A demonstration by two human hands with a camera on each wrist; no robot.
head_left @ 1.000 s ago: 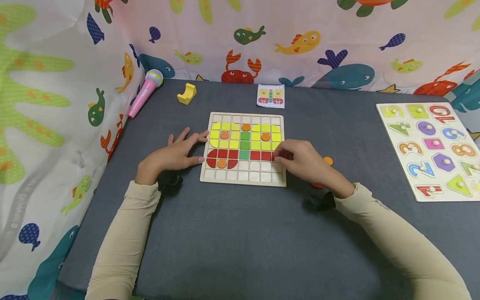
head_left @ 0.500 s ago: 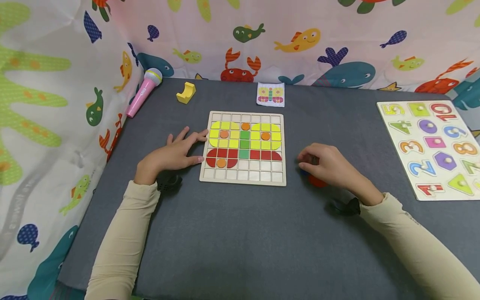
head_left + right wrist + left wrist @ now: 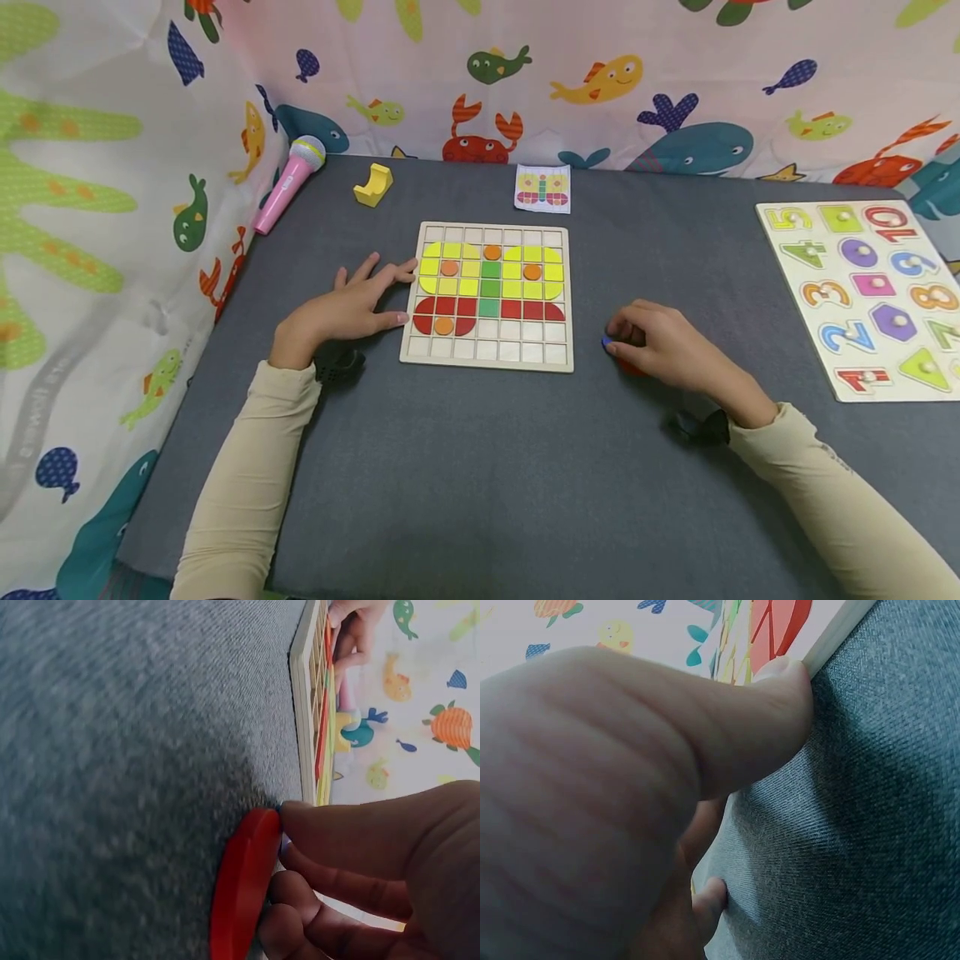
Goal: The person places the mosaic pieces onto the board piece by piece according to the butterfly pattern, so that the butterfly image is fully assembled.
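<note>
My left hand (image 3: 330, 308) rests at the left edge of the wooden grid board (image 3: 491, 354), thumb and fingertips against its rim, fingers spread. The left wrist view has the thumb (image 3: 772, 712) on the board's edge. Yellow, green, red and orange flat tiles form a butterfly-like pattern on the grid. To the board's right, my right hand (image 3: 663, 346) is low over the table with curled fingers. Thumb and index finger pinch a small blue tile (image 3: 607, 342), mostly hidden. A red tile (image 3: 244, 885) lies right under those fingers.
A printed pattern card (image 3: 542, 190) lies behind the board. Farther left are a yellow block (image 3: 372, 185) and a pink toy microphone (image 3: 288, 185). A number-and-shape puzzle board (image 3: 870, 312) lies on the right. A fish-print cloth (image 3: 420, 50) hangs behind the grey table.
My right hand has left the board and moved right to the loose tiles, leaving a rounded red tile at the end of the right red row. The left hand stays put.
</note>
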